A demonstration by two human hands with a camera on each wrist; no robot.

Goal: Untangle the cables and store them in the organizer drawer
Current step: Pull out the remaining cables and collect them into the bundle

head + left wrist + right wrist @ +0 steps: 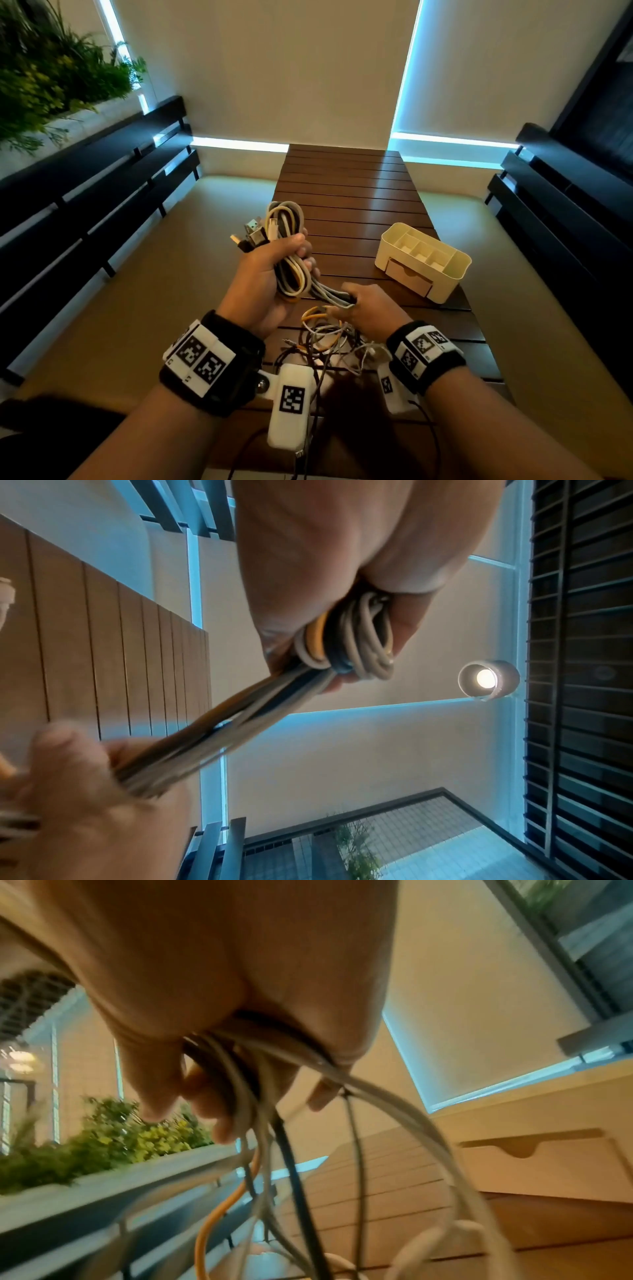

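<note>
A looped bundle of cables is being gripped in the left hand, the fingers curled round coils of white, grey, black and yellow cord, with several USB plugs sticking out at the top. From the bottom of the bundle a group of strands is being drawn across to the right hand, where they are being pinched between closed fingers; in the left wrist view these strands are being held taut between the two hands. Below the hands, the loose tangle of thin cords, one of them yellow, is lying on the slatted wooden worktop.

The cream organizer is standing on the worktop to the right of the hands, well apart from the cables, and its drawer is seen shut, so nothing is judged to be stored yet.

The step in hand is judged to be the winding of the cables into a coil. It would be done well if the tension were kept light and even, since a hard pull is likely to tighten any knot in the tangle below. The trailing strands would best be fed through the right hand gradually, with snags being worked loose rather than forced. The coil is probably being kept small enough for the drawer, which will have to be pulled open first.
</note>
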